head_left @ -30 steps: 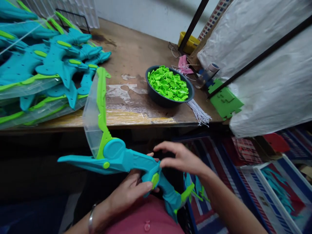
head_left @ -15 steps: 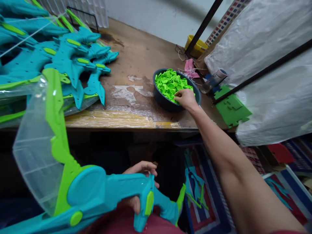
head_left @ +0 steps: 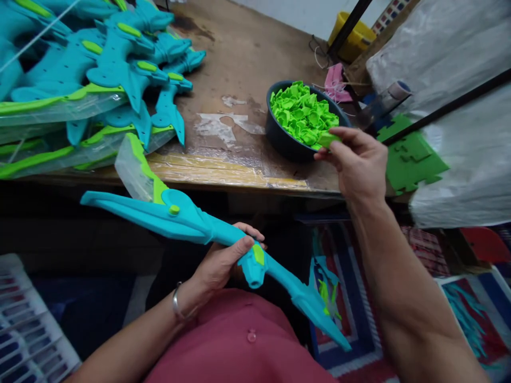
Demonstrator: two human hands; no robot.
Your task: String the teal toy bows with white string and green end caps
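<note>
My left hand (head_left: 217,263) is wrapped round the middle of a long teal plastic toy (head_left: 191,218), which lies slantwise above my lap. A clear fin with a green edge rises from its left part, and small green inserts show on its body. Between the thumb and fingers of my right hand (head_left: 361,159) is a small bright green plastic piece (head_left: 327,140). This hand is at the right front rim of a dark round bowl (head_left: 279,139). Many similar loose green pieces (head_left: 301,109) fill the bowl.
Teal toys are stacked in a pile (head_left: 115,69) on the left of the worktable (head_left: 239,58). Behind the bowl are a pink cloth (head_left: 337,85) and a yellow tub (head_left: 355,40). A green foam mat (head_left: 415,154) leans at right. A white crate (head_left: 35,330) stands lower left.
My right hand has lifted out of the bowl's pieces toward me, now pinching a green piece. The toy in my left hand has turned and dropped lower, its fin now farther from me.
</note>
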